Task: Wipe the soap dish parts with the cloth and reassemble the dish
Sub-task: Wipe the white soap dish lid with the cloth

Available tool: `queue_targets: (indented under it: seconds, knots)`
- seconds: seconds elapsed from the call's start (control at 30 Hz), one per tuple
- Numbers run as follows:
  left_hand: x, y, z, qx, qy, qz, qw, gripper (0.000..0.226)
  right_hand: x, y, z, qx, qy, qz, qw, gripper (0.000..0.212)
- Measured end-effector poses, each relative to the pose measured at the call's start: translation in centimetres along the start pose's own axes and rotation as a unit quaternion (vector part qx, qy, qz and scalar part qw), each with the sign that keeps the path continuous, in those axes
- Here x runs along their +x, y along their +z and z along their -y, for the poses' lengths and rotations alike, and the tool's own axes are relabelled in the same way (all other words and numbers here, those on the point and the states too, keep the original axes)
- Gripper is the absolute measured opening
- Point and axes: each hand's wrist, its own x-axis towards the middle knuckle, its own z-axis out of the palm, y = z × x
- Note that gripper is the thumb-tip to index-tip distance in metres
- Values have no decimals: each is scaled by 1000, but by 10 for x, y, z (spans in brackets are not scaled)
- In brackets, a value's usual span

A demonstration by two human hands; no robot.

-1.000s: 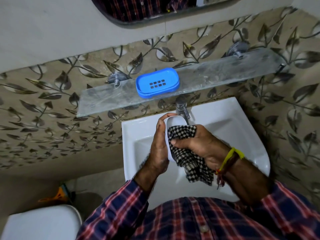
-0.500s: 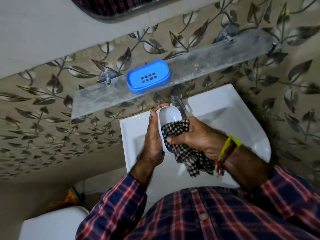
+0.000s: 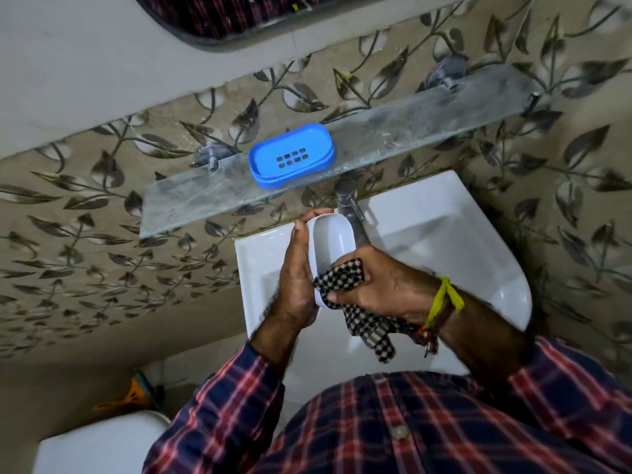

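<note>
Over the white sink [image 3: 444, 234], my left hand [image 3: 297, 278] holds the white soap dish base [image 3: 331, 241] on its edge, hollow side facing right. My right hand [image 3: 379, 285] grips the black-and-white checked cloth [image 3: 345, 275] and presses it into the lower end of the base. The cloth's loose end hangs below my right wrist. The blue slotted soap dish tray [image 3: 290, 155] lies on the glass shelf [image 3: 427, 121] above the tap, apart from both hands.
A metal tap [image 3: 347, 206] stands just behind the white base. A mirror edge [image 3: 239, 32] is at the top. A white toilet cistern lid [image 3: 102, 443] sits at the lower left, with an orange object [image 3: 133, 395] on the floor beside it.
My right hand has slid the cloth down toward the lower end of the white base, so more of the hollow shows. The blue tray has stayed on the shelf.
</note>
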Motion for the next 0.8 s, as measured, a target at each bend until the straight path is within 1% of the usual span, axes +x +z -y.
queue_targets:
  seconds: [0.07,0.1,0.13,0.17,0.23,0.3,0.33,0.37,0.43,0.5,0.53,0.6,0.67,0.73,0.8]
  knots:
    - [-2,2,-1,9,-4,-10,1000,42,0,0,-3,-85,-12,7,996,14]
    - [-2,3,-2,10,-6,-15,1000,42,0,1,-3,-113,-23,-7,993,17]
    - [-1,3,-2,8,-6,-19,1000,42,1,3,-3,-117,-33,-23,992,19]
    - [0,2,-4,11,-4,-20,1000,43,2,4,-4,-117,-46,-31,992,17]
    - [1,0,-8,23,7,-24,999,44,1,4,-5,-136,-69,-20,988,12]
    - [2,-2,-10,39,16,-25,999,42,0,2,-8,-201,-77,-15,976,3]
    - [2,-1,-12,46,15,-30,998,42,-1,3,-8,-242,-70,-33,967,8]
    - [3,0,-12,52,15,-35,998,42,-3,5,-8,-259,-65,-53,962,14]
    - [5,0,-13,64,21,-31,997,41,-7,10,-5,-222,-79,-71,969,17]
    - [5,-3,-15,58,16,-28,998,41,-11,8,-3,-189,-97,-53,976,17]
    - [5,-4,-16,48,6,-27,998,42,-11,6,-4,-189,-92,-48,976,19]
    - [5,-3,-17,45,-2,-21,999,42,-11,4,-3,-241,-73,-66,966,29]
    - [6,0,-16,59,7,-20,998,41,-12,9,-2,-286,-71,-88,951,33]
    - [8,-1,-15,72,8,-21,997,42,-13,11,-1,-275,-82,-71,955,33]
    - [9,-5,-17,69,-8,-28,997,43,-14,6,-1,-274,-84,-61,956,34]
